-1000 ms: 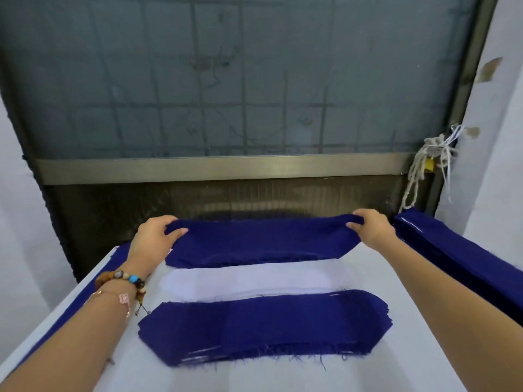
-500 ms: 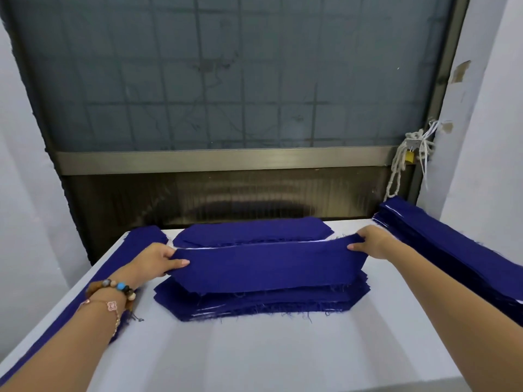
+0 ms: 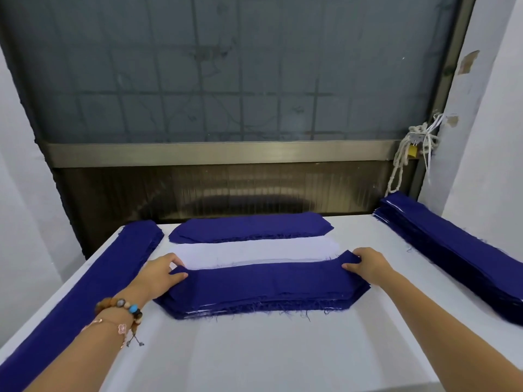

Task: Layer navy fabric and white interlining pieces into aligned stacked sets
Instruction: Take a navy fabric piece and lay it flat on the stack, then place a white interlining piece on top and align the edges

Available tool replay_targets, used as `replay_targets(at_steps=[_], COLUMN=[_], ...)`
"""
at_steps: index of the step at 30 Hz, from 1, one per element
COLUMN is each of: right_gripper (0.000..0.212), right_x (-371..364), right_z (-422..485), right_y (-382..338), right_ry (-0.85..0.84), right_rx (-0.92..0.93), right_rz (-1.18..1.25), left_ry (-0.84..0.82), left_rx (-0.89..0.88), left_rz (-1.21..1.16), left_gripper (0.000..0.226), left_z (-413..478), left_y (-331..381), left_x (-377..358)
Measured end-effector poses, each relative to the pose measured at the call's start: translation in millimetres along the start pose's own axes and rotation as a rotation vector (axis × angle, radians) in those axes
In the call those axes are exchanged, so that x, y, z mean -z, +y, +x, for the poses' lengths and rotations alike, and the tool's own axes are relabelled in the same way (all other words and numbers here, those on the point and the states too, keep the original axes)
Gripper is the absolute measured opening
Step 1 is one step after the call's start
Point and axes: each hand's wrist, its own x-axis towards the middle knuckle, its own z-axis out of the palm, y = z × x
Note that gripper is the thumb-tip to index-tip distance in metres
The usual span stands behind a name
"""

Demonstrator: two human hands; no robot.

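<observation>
A long navy fabric piece [image 3: 263,281] lies on top of the near stack of layered sets [image 3: 254,306], whose edges show thin white lines. My left hand [image 3: 161,274] pinches the piece's left end. Its right end is pinched by my right hand [image 3: 368,263]. Behind the stack lies a white interlining pile [image 3: 254,250], and behind that a navy fabric pile [image 3: 252,226] near the table's far edge.
The white table [image 3: 268,352] stands against a dark window frame [image 3: 215,151]. A long navy stack [image 3: 85,292] runs along the left edge and a thicker one [image 3: 458,250] along the right. A knotted cord and padlock [image 3: 410,151] hang at the back right.
Both hands lifted a navy piece from the far pile, carried it toward me over the interlining, and now hold it down on the near stack.
</observation>
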Motion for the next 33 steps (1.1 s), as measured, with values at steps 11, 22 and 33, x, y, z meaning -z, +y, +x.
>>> replay_targets(at_steps=[11, 22, 33], right_gripper=[0.028, 0.023, 0.004], right_x=[-9, -17, -22], right_z=[-8, -20, -25], right_y=[4, 11, 14], right_ry=[0.072, 0.201, 0.298], right_rx=[0.017, 0.016, 0.100], right_rz=[-0.067, -0.016, 0.014], left_ry=[0.137, 0.244, 0.349], left_rx=[0.053, 0.103, 0.110], left_rz=[0.013, 0.006, -0.278], left_gripper=[0.027, 0.027, 0.025], left_z=[-8, -18, -28], left_y=[-8, -7, -12], left_x=[-10, -20, -24])
